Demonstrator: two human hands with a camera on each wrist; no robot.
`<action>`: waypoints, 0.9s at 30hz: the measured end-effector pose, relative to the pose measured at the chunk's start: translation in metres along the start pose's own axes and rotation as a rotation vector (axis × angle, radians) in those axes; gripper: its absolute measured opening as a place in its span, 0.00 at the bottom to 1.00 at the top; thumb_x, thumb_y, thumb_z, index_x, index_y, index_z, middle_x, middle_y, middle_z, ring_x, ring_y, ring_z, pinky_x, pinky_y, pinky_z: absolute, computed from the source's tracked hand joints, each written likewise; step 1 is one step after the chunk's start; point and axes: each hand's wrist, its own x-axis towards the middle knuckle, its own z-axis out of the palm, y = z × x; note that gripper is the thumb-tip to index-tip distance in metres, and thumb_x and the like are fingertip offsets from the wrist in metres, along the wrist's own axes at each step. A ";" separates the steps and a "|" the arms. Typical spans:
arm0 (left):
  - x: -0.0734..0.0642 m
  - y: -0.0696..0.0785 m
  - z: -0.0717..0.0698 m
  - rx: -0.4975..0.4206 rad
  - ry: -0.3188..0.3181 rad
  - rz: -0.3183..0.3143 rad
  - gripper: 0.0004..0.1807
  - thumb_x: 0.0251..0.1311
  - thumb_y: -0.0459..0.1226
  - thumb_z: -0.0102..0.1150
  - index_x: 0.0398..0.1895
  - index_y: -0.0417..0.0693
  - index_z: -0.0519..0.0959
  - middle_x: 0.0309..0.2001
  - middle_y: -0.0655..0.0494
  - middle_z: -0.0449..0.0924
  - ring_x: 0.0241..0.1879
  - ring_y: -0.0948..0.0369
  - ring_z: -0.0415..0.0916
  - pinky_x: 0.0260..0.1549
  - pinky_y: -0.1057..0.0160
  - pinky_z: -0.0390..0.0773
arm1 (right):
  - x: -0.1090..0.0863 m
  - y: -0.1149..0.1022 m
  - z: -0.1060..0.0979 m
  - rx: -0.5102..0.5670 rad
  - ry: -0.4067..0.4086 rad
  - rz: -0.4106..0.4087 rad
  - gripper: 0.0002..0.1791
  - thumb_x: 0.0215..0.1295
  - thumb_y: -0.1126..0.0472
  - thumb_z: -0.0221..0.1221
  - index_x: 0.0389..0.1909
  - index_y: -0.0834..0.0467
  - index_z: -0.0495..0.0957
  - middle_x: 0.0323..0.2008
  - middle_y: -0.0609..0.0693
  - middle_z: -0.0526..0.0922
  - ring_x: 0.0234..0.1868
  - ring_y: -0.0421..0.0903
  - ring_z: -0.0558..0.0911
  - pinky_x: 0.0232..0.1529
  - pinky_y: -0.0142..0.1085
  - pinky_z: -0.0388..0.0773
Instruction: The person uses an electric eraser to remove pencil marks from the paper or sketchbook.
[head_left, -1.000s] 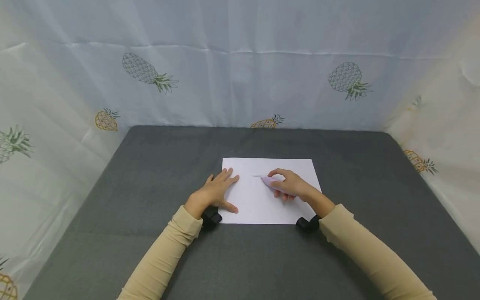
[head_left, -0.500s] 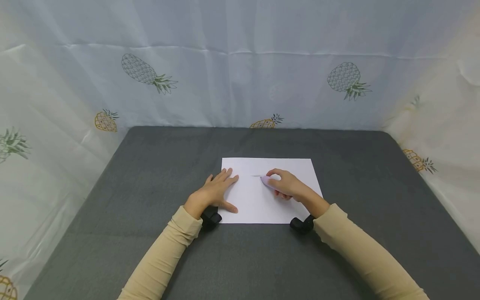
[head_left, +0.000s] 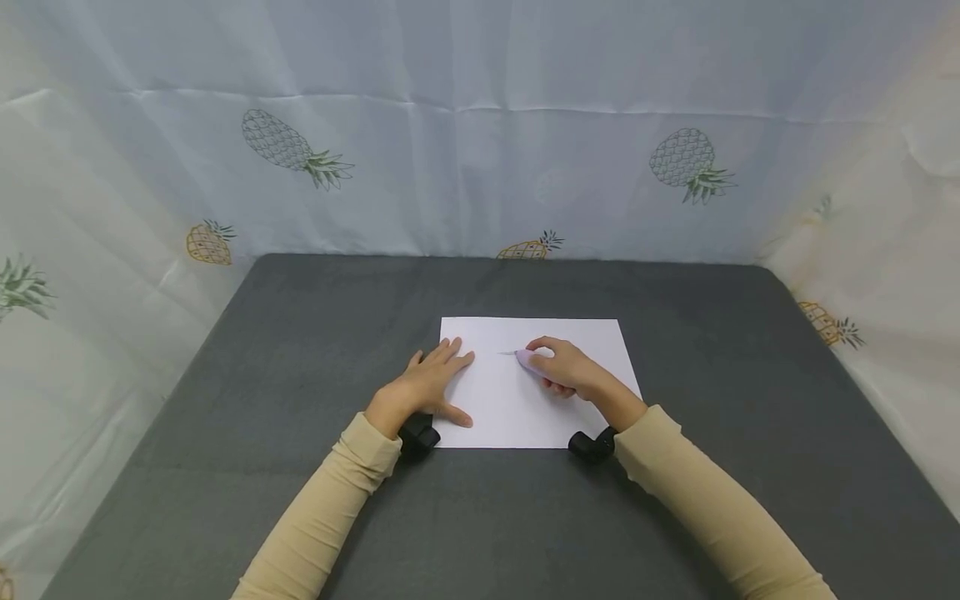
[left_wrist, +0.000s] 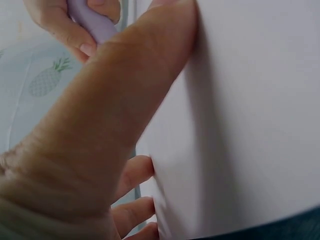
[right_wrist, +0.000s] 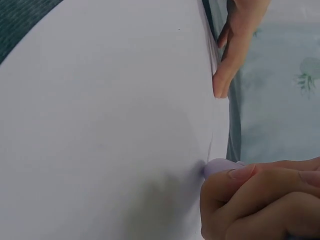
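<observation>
A white sheet of paper [head_left: 510,421] lies on the dark grey table. My left hand [head_left: 426,387] rests on its left edge, fingers spread and thumb [left_wrist: 150,50] pressing the sheet. Over the upper middle of the paper, my right hand [head_left: 573,371] grips a thick lilac pen [head_left: 527,359] with curled fingers, its tip pointing left. A short, faint grey line [head_left: 506,353] runs left from that tip. In the right wrist view, the rounded lilac pen end [right_wrist: 217,165] sticks out past my fingers, close over the sheet; the rest of the pen is hidden in my hand.
The grey tabletop [head_left: 360,308] surrounds the sheet. White curtains [head_left: 465,167] printed with pineapples hang behind the table and at both sides. Black wrist devices [head_left: 590,447] sit under both wrists, near the paper's lower edge.
My right hand and forearm have shifted a little to the left with the pen, its tip staying at the faint line. The left hand keeps its place on the paper.
</observation>
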 end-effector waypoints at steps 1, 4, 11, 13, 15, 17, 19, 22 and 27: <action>0.000 0.000 0.000 0.000 -0.001 -0.001 0.59 0.42 0.54 0.75 0.76 0.51 0.52 0.79 0.47 0.38 0.80 0.49 0.34 0.74 0.36 0.40 | 0.000 0.000 0.000 0.010 -0.004 0.007 0.23 0.72 0.52 0.46 0.65 0.52 0.66 0.15 0.46 0.68 0.14 0.39 0.61 0.16 0.28 0.57; -0.001 0.000 -0.001 0.002 -0.003 -0.002 0.59 0.43 0.53 0.75 0.76 0.50 0.52 0.79 0.46 0.38 0.80 0.48 0.34 0.73 0.35 0.40 | -0.001 0.001 0.000 0.022 -0.027 0.024 0.25 0.73 0.53 0.45 0.68 0.51 0.65 0.15 0.46 0.67 0.14 0.39 0.61 0.15 0.28 0.57; 0.000 0.001 -0.001 0.006 0.001 0.000 0.58 0.43 0.53 0.74 0.76 0.49 0.52 0.79 0.46 0.38 0.80 0.48 0.34 0.74 0.35 0.40 | -0.003 0.002 -0.002 0.030 -0.065 -0.008 0.27 0.74 0.53 0.44 0.72 0.51 0.61 0.14 0.45 0.65 0.14 0.38 0.60 0.15 0.27 0.58; 0.000 0.001 -0.001 0.002 -0.002 0.002 0.58 0.43 0.53 0.74 0.76 0.49 0.52 0.79 0.46 0.38 0.80 0.48 0.34 0.74 0.35 0.40 | -0.004 0.002 -0.002 0.024 -0.070 -0.002 0.27 0.74 0.53 0.45 0.72 0.51 0.61 0.14 0.46 0.64 0.14 0.38 0.60 0.15 0.27 0.58; -0.001 0.001 -0.001 0.000 -0.003 0.003 0.58 0.43 0.53 0.74 0.76 0.49 0.52 0.79 0.45 0.38 0.80 0.48 0.34 0.74 0.35 0.40 | -0.004 0.001 -0.002 0.013 -0.074 -0.003 0.27 0.74 0.53 0.44 0.72 0.52 0.61 0.14 0.46 0.64 0.14 0.39 0.60 0.15 0.27 0.58; -0.001 0.001 -0.001 0.000 -0.006 0.000 0.58 0.43 0.53 0.74 0.76 0.49 0.52 0.79 0.46 0.37 0.80 0.48 0.34 0.74 0.36 0.40 | -0.003 0.000 -0.003 0.009 -0.075 -0.008 0.27 0.74 0.54 0.44 0.72 0.52 0.61 0.14 0.46 0.64 0.14 0.39 0.60 0.16 0.27 0.58; -0.002 0.001 -0.002 0.000 -0.002 0.002 0.58 0.43 0.53 0.74 0.76 0.49 0.52 0.79 0.46 0.38 0.80 0.48 0.34 0.74 0.35 0.40 | -0.001 -0.001 -0.003 0.004 -0.071 -0.013 0.27 0.74 0.53 0.44 0.72 0.52 0.61 0.14 0.46 0.64 0.14 0.38 0.60 0.16 0.27 0.57; -0.002 0.001 -0.002 0.000 0.002 0.004 0.58 0.43 0.53 0.74 0.76 0.50 0.53 0.79 0.46 0.38 0.80 0.48 0.34 0.73 0.35 0.40 | 0.000 -0.003 -0.005 -0.013 -0.070 -0.003 0.27 0.74 0.53 0.45 0.72 0.53 0.61 0.14 0.46 0.64 0.13 0.38 0.60 0.16 0.27 0.57; -0.001 0.002 -0.003 0.000 0.004 0.002 0.58 0.42 0.54 0.75 0.76 0.50 0.53 0.79 0.46 0.39 0.80 0.48 0.35 0.73 0.35 0.40 | -0.002 -0.006 -0.008 -0.039 -0.077 0.013 0.27 0.74 0.53 0.46 0.72 0.53 0.62 0.14 0.46 0.63 0.13 0.39 0.60 0.16 0.28 0.57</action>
